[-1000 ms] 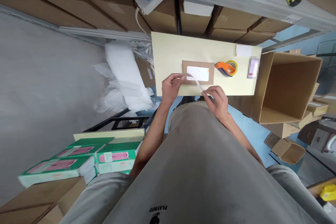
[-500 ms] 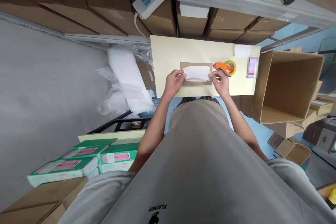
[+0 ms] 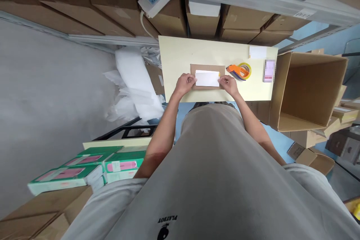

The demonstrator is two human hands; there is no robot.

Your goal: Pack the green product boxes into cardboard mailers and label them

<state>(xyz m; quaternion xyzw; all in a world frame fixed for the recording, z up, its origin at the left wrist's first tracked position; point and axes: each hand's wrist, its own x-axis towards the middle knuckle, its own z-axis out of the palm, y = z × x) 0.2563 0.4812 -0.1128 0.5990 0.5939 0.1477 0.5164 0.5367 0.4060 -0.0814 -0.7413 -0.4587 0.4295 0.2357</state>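
A flat brown parcel (image 3: pixel 207 68) lies on a pale yellow board (image 3: pixel 180 56) in front of me. A white label (image 3: pixel 207 78) lies across the parcel. My left hand (image 3: pixel 184 83) pinches the label's left end, fingers curled. At the label's right end, my right hand (image 3: pixel 229 84) grips it the same way. Both hands rest at the parcel's near edge.
An orange tape dispenser (image 3: pixel 239 70) lies right of the parcel, with a white slip (image 3: pixel 257 52) beyond it. An open cardboard box (image 3: pixel 306 90) stands to the right. Green boxes (image 3: pixel 84 168) and white foam bags (image 3: pixel 132 78) sit at left. Shelves of cartons (image 3: pixel 112 11) lie ahead.
A second ago my hands held a thin strip near the parcel's front edge. Since then they spread the white label wide and lowered it flat onto the parcel.
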